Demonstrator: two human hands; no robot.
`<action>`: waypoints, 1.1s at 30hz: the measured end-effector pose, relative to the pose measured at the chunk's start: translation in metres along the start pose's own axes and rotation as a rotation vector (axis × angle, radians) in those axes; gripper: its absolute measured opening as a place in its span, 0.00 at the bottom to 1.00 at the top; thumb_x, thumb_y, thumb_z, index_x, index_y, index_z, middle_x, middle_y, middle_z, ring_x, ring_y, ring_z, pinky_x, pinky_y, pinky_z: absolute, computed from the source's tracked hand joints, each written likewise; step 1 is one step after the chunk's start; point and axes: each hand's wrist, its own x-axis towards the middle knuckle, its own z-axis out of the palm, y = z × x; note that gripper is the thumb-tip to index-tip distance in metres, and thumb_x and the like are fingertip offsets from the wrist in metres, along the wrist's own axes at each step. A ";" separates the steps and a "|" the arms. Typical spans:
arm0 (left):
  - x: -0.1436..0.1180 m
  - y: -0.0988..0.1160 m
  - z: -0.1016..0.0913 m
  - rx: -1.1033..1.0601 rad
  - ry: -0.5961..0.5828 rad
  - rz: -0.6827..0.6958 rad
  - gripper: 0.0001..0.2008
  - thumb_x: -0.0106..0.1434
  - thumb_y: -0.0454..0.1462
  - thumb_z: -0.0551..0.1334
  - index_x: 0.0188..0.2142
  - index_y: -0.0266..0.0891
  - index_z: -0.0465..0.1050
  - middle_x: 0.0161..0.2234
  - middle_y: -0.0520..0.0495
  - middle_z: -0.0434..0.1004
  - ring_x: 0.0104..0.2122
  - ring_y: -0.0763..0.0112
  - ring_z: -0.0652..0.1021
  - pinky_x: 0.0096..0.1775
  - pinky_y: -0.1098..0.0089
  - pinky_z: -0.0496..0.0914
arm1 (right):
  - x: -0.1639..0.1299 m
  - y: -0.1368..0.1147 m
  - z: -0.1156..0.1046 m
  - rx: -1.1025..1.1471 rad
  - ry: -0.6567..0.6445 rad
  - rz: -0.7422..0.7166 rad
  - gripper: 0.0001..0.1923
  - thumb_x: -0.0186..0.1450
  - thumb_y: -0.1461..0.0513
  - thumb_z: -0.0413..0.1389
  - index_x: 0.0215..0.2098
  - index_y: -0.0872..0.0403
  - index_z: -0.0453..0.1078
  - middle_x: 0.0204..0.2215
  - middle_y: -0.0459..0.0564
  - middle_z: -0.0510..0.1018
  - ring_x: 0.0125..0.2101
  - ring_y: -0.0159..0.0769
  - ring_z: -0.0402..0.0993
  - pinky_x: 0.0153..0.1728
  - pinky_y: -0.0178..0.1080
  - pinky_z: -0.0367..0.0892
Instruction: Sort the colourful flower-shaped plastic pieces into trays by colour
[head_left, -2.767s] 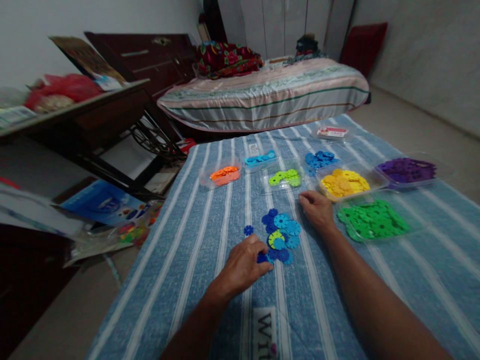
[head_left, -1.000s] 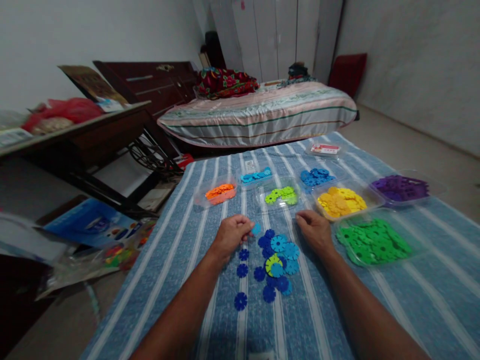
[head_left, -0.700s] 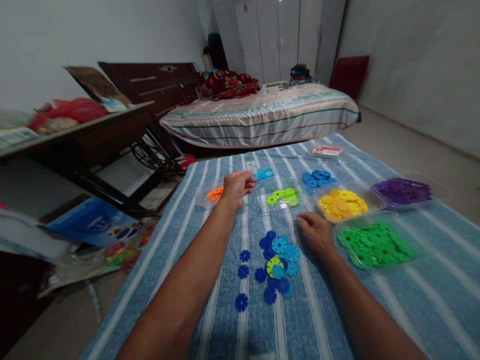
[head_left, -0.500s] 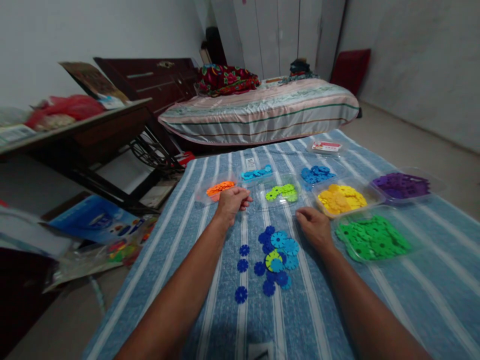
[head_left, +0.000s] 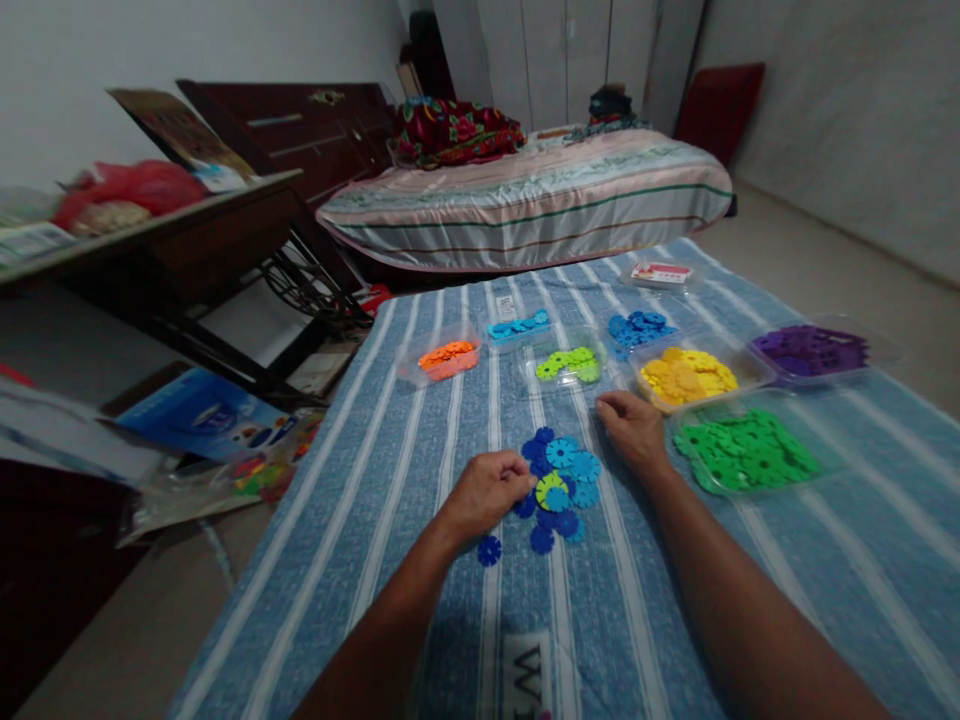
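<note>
A loose pile of flower-shaped plastic discs in dark blue and light blue [head_left: 561, 453] lies on the striped cloth. My left hand [head_left: 491, 490] is at its left side, thumb and fingers pinched together at the edge of a yellow-green disc [head_left: 548, 487]. Whether the fingertips grip that disc or only touch it is unclear. One dark blue disc [head_left: 490, 550] lies apart, just below this hand. My right hand [head_left: 632, 430] rests on the cloth right of the pile, fingers curled in and nothing visible in them.
Clear plastic boxes hold orange discs [head_left: 450, 360], lime discs [head_left: 570, 364], yellow discs [head_left: 688, 375], green discs [head_left: 746, 450], purple pieces [head_left: 810, 350] and blue discs [head_left: 639, 330]. A lidded box with a red-and-white label [head_left: 660, 273] sits at the far edge. Beyond stands a bed [head_left: 525, 220].
My left hand has come back from beside the orange box to the disc pile, covering discs on its left. My right hand stays in place. The camera view has tilted slightly.
</note>
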 end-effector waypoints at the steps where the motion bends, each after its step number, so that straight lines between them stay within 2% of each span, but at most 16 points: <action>1: -0.003 0.000 0.004 0.040 0.000 0.014 0.09 0.54 0.41 0.62 0.26 0.38 0.72 0.19 0.55 0.69 0.21 0.76 0.68 0.25 0.74 0.61 | 0.000 0.000 0.000 -0.004 0.002 0.000 0.17 0.59 0.53 0.50 0.30 0.53 0.77 0.29 0.50 0.80 0.31 0.40 0.74 0.38 0.41 0.67; 7: -0.010 0.010 0.022 0.448 0.105 0.137 0.08 0.54 0.41 0.66 0.33 0.40 0.76 0.30 0.51 0.72 0.31 0.70 0.73 0.33 0.70 0.65 | 0.001 0.001 0.001 0.009 -0.003 -0.007 0.16 0.59 0.54 0.50 0.30 0.53 0.77 0.29 0.50 0.80 0.31 0.40 0.74 0.38 0.41 0.67; 12: -0.009 0.014 0.025 0.564 0.077 0.139 0.10 0.54 0.41 0.68 0.35 0.41 0.77 0.32 0.51 0.72 0.35 0.66 0.74 0.37 0.68 0.66 | 0.000 0.001 0.001 0.032 0.002 -0.017 0.15 0.59 0.55 0.50 0.30 0.53 0.77 0.29 0.49 0.80 0.31 0.39 0.74 0.38 0.40 0.67; 19: -0.010 0.007 0.023 0.263 0.142 0.141 0.04 0.50 0.34 0.66 0.26 0.39 0.71 0.28 0.53 0.69 0.28 0.74 0.70 0.33 0.72 0.64 | 0.000 0.000 0.000 0.018 0.002 -0.009 0.16 0.59 0.54 0.50 0.31 0.53 0.77 0.30 0.50 0.80 0.31 0.39 0.74 0.38 0.40 0.67; 25: -0.013 0.005 0.016 0.004 0.103 -0.028 0.05 0.52 0.39 0.62 0.25 0.38 0.72 0.20 0.55 0.64 0.21 0.76 0.64 0.26 0.73 0.58 | 0.000 -0.002 0.001 0.013 0.002 -0.008 0.16 0.59 0.54 0.50 0.30 0.52 0.77 0.29 0.49 0.81 0.31 0.38 0.74 0.39 0.40 0.67; 30: -0.014 0.006 0.011 -0.046 0.090 -0.051 0.05 0.50 0.37 0.61 0.26 0.38 0.74 0.17 0.58 0.60 0.19 0.77 0.61 0.24 0.74 0.55 | 0.000 -0.001 0.001 0.016 -0.001 -0.009 0.16 0.59 0.54 0.50 0.30 0.53 0.77 0.29 0.49 0.80 0.32 0.39 0.74 0.38 0.40 0.67; 33: -0.013 0.007 0.010 -0.051 0.096 -0.058 0.06 0.51 0.38 0.61 0.27 0.38 0.75 0.18 0.57 0.62 0.20 0.77 0.63 0.25 0.74 0.57 | 0.000 0.000 0.001 0.015 -0.008 -0.006 0.16 0.59 0.54 0.50 0.30 0.53 0.77 0.29 0.49 0.81 0.32 0.39 0.74 0.38 0.40 0.67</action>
